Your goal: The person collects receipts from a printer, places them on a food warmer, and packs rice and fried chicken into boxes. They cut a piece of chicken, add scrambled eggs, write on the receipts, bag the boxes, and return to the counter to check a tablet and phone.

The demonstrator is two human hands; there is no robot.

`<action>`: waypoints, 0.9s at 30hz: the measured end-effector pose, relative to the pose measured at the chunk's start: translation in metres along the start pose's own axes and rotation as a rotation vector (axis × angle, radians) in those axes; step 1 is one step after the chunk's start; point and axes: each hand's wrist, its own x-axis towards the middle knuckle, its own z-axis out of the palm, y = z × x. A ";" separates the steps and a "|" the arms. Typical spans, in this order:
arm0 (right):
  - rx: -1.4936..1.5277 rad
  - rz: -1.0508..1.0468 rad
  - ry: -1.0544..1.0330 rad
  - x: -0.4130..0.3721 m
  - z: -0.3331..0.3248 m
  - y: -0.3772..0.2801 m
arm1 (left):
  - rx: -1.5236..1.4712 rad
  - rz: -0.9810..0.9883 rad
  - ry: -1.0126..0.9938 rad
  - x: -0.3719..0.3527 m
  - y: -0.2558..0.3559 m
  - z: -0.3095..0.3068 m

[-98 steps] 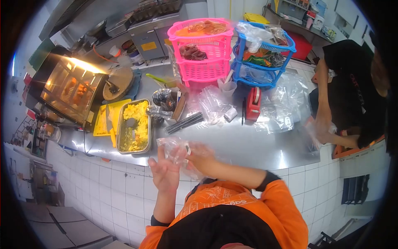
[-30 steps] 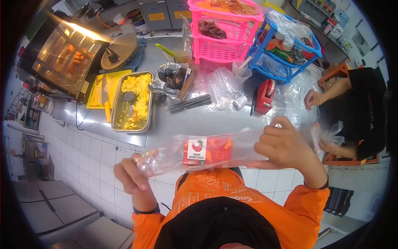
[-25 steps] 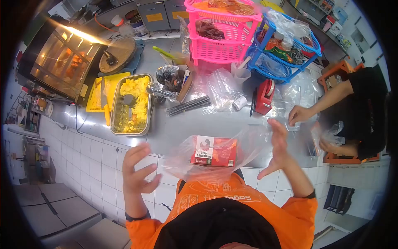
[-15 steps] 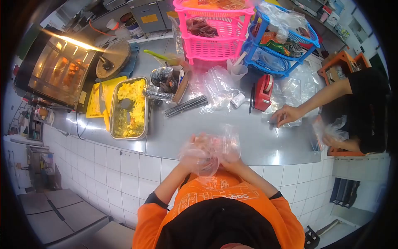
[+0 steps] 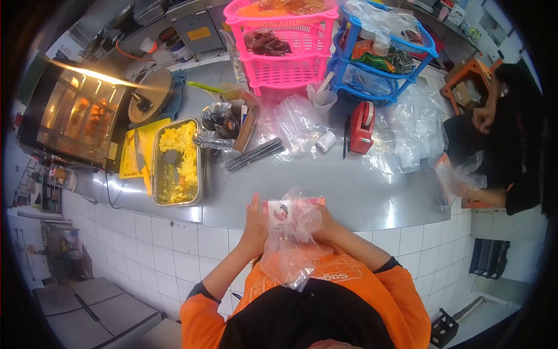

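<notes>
In front of my apron, at the table's near edge, a crumpled clear plastic bag (image 5: 289,256) hangs over a red and white printed packet (image 5: 281,213). My left hand (image 5: 254,228) is at the packet's left side, its fingers stretched upward and the palm beside the plastic. From the right, my right hand (image 5: 326,225) grips the clear bag, its fingers partly hidden behind the plastic and packet.
A metal tray (image 5: 201,168) of yellow food stands left, near a yellow board (image 5: 127,152) with a knife. Ahead are black straws (image 5: 253,155), a red tape dispenser (image 5: 361,136) and pink baskets (image 5: 285,72). A co-worker (image 5: 517,139) in black stands right, holding a plastic bag.
My left hand has opened and straightened beside the packet, whose printed face now shows. The clear bag hangs lower. The co-worker's arm has drawn back from the table.
</notes>
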 end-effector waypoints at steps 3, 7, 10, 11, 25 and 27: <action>-0.404 -0.720 -0.032 0.026 0.005 0.045 | 0.481 -0.101 -0.369 0.030 0.003 0.026; -0.691 -0.858 0.041 0.056 0.007 -0.047 | 0.434 0.110 -0.386 0.061 -0.010 0.055; -0.798 -0.524 0.072 0.043 0.045 -0.059 | 0.433 0.169 -0.288 0.080 0.015 0.024; -0.722 -0.534 0.041 0.035 0.064 -0.046 | 0.317 0.176 -0.278 0.082 0.023 0.016; -0.807 -0.945 0.552 -0.024 -0.002 0.029 | -0.735 -0.895 -0.294 0.130 0.065 -0.020; -0.744 -1.006 0.692 -0.014 -0.014 -0.006 | -0.671 -0.564 -0.323 0.114 0.036 0.003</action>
